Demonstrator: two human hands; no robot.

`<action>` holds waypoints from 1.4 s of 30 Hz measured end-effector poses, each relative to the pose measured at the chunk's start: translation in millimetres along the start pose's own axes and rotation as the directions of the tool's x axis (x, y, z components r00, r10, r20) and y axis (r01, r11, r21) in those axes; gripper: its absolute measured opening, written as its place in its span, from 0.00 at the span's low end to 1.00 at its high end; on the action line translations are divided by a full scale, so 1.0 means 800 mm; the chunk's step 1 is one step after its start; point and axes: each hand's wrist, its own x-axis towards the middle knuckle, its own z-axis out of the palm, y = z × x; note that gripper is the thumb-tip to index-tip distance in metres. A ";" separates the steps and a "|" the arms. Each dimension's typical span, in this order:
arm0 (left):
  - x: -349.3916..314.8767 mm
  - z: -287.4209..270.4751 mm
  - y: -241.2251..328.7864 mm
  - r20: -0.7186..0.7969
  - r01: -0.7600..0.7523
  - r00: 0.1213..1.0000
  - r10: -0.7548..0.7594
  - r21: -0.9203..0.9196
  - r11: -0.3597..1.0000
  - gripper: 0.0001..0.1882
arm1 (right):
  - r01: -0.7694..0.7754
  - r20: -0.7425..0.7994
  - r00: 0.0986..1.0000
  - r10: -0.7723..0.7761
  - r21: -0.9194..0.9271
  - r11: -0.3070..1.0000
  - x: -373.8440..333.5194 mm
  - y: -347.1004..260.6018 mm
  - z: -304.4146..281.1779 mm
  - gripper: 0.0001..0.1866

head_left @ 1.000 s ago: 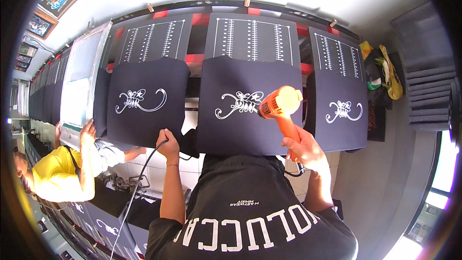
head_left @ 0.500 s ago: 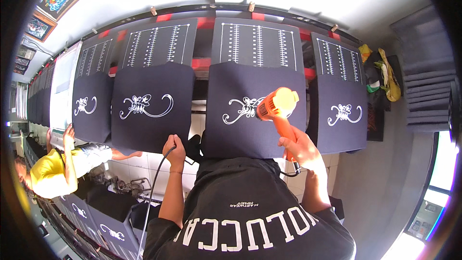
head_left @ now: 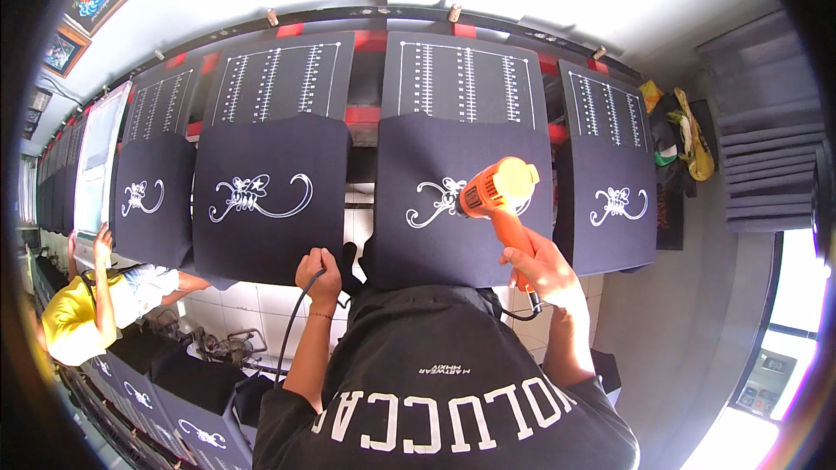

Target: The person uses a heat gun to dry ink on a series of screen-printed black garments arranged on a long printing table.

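An orange heat gun (head_left: 501,196) is gripped by its handle in my right hand (head_left: 542,268). Its nozzle hangs over the white scroll-like print on a dark fabric panel (head_left: 453,252) in front of me, hiding part of that print. The panel lies over a dark board (head_left: 467,78) with white ruler marks. My left hand (head_left: 320,271) is closed around a black power cord (head_left: 296,318), at the near edge of the neighbouring dark panel (head_left: 270,244), which bears a similar white print.
More printed panels lie on boards to the right (head_left: 610,235) and left (head_left: 152,239). A co-worker in a yellow top (head_left: 80,318) holds a white-edged screen frame (head_left: 100,157) at the far left. Stacked dark fabric (head_left: 766,122) hangs at right. Behind, another row of panels (head_left: 196,413) stands.
The heat gun stays over the same print, shifted very slightly left. The co-worker and screen frame appear farther left. Both my hands keep their holds.
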 end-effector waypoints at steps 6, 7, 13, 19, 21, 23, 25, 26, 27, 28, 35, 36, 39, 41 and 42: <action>-0.001 0.000 -0.005 0.005 -0.027 1.000 0.027 -0.032 0.999 0.13 | -0.015 0.017 1.000 0.016 -0.033 0.999 -0.004 -0.005 0.009 0.19; -0.001 0.001 -0.005 0.002 -0.032 0.999 0.032 -0.032 0.999 0.13 | -0.029 0.036 0.999 0.030 -0.026 0.999 -0.005 -0.005 0.009 0.19; 0.002 -0.001 -0.005 0.025 -0.067 0.997 0.069 -0.064 0.996 0.13 | 0.019 0.018 1.000 -0.018 -0.036 0.999 0.003 -0.004 0.019 0.23; 0.005 -0.005 -0.004 0.049 -0.084 0.995 0.087 -0.077 0.994 0.12 | 0.010 0.011 1.000 -0.009 -0.038 0.999 0.017 -0.002 0.021 0.23; 0.003 -0.002 -0.006 0.032 -0.082 0.996 0.085 -0.069 0.994 0.12 | 0.037 0.042 0.998 -0.036 -0.023 0.999 0.017 -0.004 0.024 0.23; 0.002 -0.001 -0.006 0.021 -0.095 0.995 0.096 -0.040 0.995 0.12 | 0.052 0.069 0.996 -0.051 -0.009 0.999 0.018 -0.005 0.026 0.23; 0.002 -0.002 -0.004 0.019 -0.094 0.995 0.094 -0.044 0.995 0.12 | 0.055 0.093 0.994 -0.055 0.003 0.998 0.020 -0.006 0.028 0.23; 0.005 -0.005 0.000 0.022 -0.088 0.996 0.089 -0.062 0.994 0.12 | 0.045 0.078 0.996 -0.045 -0.009 0.999 0.020 -0.006 0.031 0.22; 0.006 -0.006 0.002 0.026 -0.082 0.996 0.085 -0.081 0.993 0.13 | 0.035 0.063 0.997 -0.034 -0.022 0.999 0.020 -0.006 0.034 0.20; 0.006 -0.005 0.001 0.018 -0.089 0.996 0.090 -0.072 0.993 0.13 | 0.025 0.047 0.999 -0.023 -0.033 0.999 0.020 -0.006 0.036 0.19; 0.002 0.000 -0.004 0.000 -0.077 0.997 0.077 -0.046 0.996 0.13 | 0.036 0.078 0.996 -0.031 -0.068 0.997 0.013 -0.014 0.034 0.21; 0.002 0.000 -0.003 0.000 -0.078 0.997 0.078 -0.038 0.996 0.14 | 0.035 0.075 0.997 -0.030 -0.072 0.997 0.012 -0.013 0.035 0.23; 0.003 -0.003 -0.001 0.002 -0.072 0.997 0.072 -0.038 0.997 0.14 | 0.017 0.112 0.994 -0.009 -0.068 0.998 0.007 -0.011 0.036 0.25; 0.002 -0.001 -0.003 -0.002 -0.075 0.997 0.075 -0.052 0.996 0.14 | -0.008 0.134 0.991 0.015 -0.052 0.999 0.004 -0.009 0.038 0.25; 0.002 0.000 -0.004 -0.005 -0.077 0.997 0.077 -0.059 0.995 0.14 | -0.025 0.137 0.990 0.030 -0.040 0.999 0.002 -0.008 0.042 0.26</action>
